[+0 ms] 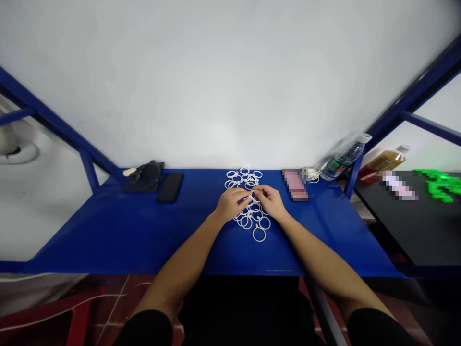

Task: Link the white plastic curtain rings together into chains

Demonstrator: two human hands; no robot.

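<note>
Several white plastic rings with small loops, like curtain rings (259, 234), lie in a loose pile at the middle of the blue table (144, 240). My left hand (230, 203) is over the left side of the pile, its thumb and fingers pinched together. Facing it, my right hand (271, 201) is closed in a pinch too. Between the fingertips of both hands is one white ring, partly covered by the fingers. Both hands hide some of the rings beneath them.
Left of the pile are a black phone (170, 187) and a dark plastic bag (146, 175). To the right lie a blurred-out phone (295, 185), a coiled white cable (310, 174) and a leaning water bottle (344, 159). Blue frame bars (392, 103) flank the table.
</note>
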